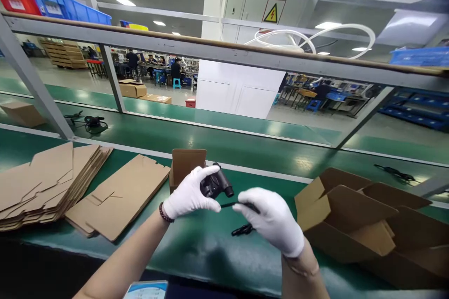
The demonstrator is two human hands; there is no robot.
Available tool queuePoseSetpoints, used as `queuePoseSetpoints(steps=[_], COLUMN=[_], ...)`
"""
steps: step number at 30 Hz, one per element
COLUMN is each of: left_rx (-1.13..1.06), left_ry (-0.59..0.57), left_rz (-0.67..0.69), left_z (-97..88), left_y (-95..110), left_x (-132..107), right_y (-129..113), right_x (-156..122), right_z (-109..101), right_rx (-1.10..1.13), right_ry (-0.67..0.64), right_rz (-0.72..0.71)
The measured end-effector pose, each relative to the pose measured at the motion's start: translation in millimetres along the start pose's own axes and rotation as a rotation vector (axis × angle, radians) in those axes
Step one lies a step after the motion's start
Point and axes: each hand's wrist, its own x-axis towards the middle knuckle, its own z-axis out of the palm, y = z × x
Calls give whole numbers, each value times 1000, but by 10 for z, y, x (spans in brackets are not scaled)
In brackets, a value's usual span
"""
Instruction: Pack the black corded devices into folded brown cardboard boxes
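My left hand (194, 190), in a white glove, is closed around a black plastic device (213, 184) with a short cylindrical part; its exact kind is unclear. A thin black cable runs from beside the device to my right hand (270, 215). That hand, also gloved in white, pinches the black cable (229, 204). Below its fingers hangs a dark bundled cable end (242, 230). Just behind my left hand an open small cardboard box (188, 163) stands upright on the green bench (196, 252).
Flat cardboard blanks (126, 196) and a taller stack of them (45, 187) lie at left. Open cardboard boxes (351, 224) stand at right. Behind a white edge, a green belt (224, 142) carries black cables (94, 122) and a closed carton (23, 113). A metal shelf frame (224, 51) crosses above.
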Motion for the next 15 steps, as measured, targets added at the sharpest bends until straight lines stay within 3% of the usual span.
queuePoseSetpoints(steps=[4,8,11,15], left_rx=[227,114,-4,11], left_ry=[-256,-299,-121,195], left_rz=[51,158,147,241], left_z=[-101,-92,39,221], left_y=[63,30,-55,-103], left_x=[-14,-64,-122,-161], right_y=[194,339,278,137], right_x=[302,346,302,297], right_z=[183,502,622,574], right_rx=[191,389,329,255], right_ry=[125,181,278,339], right_rz=[149,319,297,200])
